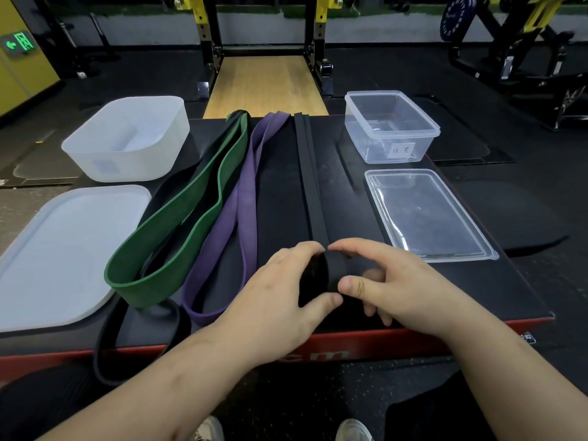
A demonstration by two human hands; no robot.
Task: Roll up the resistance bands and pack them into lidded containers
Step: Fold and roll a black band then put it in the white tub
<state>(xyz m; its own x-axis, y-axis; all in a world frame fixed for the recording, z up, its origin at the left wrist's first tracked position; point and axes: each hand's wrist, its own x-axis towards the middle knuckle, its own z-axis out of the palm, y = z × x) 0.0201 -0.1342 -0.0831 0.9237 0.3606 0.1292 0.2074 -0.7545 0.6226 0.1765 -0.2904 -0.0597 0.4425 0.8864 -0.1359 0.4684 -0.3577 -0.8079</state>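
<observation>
A black-topped platform [366,192] with a red front is being used as the support. A white tub [127,138] and a white lid [63,249] are being carried at its left, a clear container [391,128] and a clear lid [426,214] at its right. Between them, a green band [178,218], a purple band [235,211], a wide black band [181,179] and a narrow black band [310,186], partly rolled at its near end, are being borne lengthwise.

Roll of narrow black rubber band [336,271] was mostly hidden between left hand [281,291] and right hand [397,281]; frosted white flat lid [63,249] was cut by left edge.
</observation>
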